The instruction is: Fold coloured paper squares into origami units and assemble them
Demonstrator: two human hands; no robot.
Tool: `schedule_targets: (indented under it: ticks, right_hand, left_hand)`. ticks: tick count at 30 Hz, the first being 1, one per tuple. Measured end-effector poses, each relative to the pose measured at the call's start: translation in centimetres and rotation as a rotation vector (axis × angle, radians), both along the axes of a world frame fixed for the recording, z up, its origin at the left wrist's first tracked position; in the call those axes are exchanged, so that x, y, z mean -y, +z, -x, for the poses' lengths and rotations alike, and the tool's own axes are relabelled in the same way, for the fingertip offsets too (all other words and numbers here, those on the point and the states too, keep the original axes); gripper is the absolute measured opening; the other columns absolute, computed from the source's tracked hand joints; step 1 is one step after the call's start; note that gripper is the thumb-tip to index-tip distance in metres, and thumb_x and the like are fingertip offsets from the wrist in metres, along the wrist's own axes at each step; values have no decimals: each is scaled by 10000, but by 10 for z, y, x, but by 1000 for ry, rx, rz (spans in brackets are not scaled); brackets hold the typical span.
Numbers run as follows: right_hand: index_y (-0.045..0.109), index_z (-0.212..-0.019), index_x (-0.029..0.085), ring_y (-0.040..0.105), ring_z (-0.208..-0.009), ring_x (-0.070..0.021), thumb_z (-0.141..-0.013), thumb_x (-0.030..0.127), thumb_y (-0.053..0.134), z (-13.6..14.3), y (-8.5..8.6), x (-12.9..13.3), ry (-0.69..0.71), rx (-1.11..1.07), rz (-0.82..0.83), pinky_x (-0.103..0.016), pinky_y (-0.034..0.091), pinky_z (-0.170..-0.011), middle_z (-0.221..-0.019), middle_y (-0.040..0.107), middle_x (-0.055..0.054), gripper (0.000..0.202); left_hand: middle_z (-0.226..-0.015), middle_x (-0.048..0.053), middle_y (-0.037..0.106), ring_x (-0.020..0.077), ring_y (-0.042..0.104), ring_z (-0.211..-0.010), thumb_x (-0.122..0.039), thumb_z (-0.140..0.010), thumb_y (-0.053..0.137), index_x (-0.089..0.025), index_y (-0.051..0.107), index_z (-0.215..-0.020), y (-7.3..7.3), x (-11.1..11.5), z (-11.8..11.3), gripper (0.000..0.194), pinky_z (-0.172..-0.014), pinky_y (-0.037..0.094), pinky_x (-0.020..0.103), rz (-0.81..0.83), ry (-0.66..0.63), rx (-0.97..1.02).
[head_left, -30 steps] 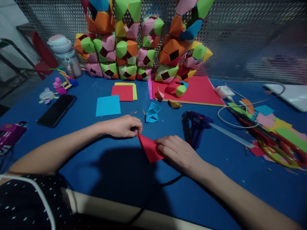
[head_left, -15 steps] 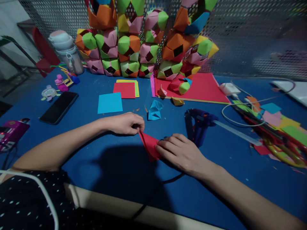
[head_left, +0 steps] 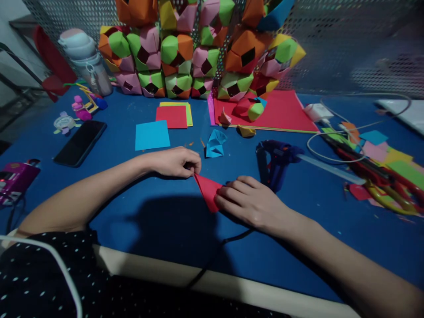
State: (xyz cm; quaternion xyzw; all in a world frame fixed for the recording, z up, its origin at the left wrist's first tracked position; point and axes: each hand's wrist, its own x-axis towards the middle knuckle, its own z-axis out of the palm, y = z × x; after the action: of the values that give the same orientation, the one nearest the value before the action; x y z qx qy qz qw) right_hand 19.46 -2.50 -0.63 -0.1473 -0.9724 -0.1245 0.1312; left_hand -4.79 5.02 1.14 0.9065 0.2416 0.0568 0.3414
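Observation:
A folded piece of red paper [head_left: 208, 191] lies on the blue table between my two hands. My left hand [head_left: 180, 161] is closed, pinching the paper's upper left corner between thumb and curled fingers. My right hand [head_left: 248, 199] has its fingers bent over the paper's right side, holding it; the thumb is hidden. Just beyond the hands sits a folded blue paper piece [head_left: 216, 144]. A flat blue square sheet [head_left: 152, 135] lies behind my left forearm, beside a stack topped by a red square sheet [head_left: 171, 117].
A dark blue glue gun [head_left: 278, 160] lies beyond my right hand. Scissors [head_left: 391, 198] and paper scraps [head_left: 377, 152] are at the right. A phone [head_left: 80, 143] and bottle [head_left: 86, 62] are at the left. Colourful folded-paper modules [head_left: 179, 57] are stacked along the back.
The camera view has tilted down slightly, so the table appears higher. Both hands keep hold of the red paper, and its visible part has narrowed a little.

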Motion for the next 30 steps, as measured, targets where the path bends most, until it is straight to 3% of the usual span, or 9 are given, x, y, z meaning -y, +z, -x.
schedule_targets:
  ticks: [30]
  right_hand:
    - [636, -958, 136, 545, -826, -187, -921, 107, 389, 0, 1, 10, -10, 25, -21, -374, 397, -811, -911, 676, -91, 251]
  left_hand:
    - [-792, 20, 603, 100, 522, -703, -54, -708, 510, -135, 630, -823, 1, -2, 0, 185, -661, 391, 210, 35, -19, -26]
